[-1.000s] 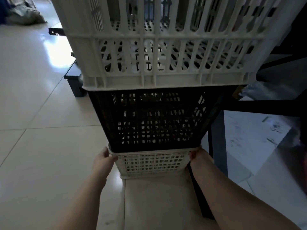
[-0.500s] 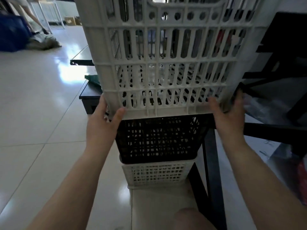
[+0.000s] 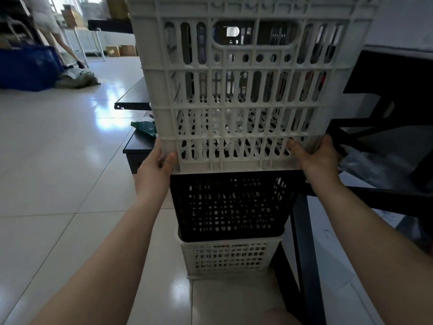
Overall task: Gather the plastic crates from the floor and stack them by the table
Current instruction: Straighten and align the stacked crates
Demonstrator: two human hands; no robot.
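Observation:
Three slatted plastic crates stand stacked on the tiled floor beside a black table leg point(image 3: 302, 242). A tall white crate point(image 3: 243, 90) is on top, a black crate point(image 3: 232, 207) sits under it, and a small white crate point(image 3: 229, 258) is at the bottom. My left hand point(image 3: 155, 167) grips the top crate's lower left corner, thumb on its front face. My right hand point(image 3: 319, 158) holds its lower right corner, thumb on the front slats. The top crate's base rests on the black crate's rim.
A black table frame point(image 3: 375, 198) runs along the right. Low black furniture point(image 3: 136, 146) with a green item point(image 3: 144, 127) sits behind the stack on the left. A blue bin point(image 3: 28, 66), a bundle on the floor and another person's legs point(image 3: 58, 41) are far left.
My hands rose from the bottom white crate's sides to the top crate's lower corners and now hold them. My view tilted upward, showing more of the room behind.

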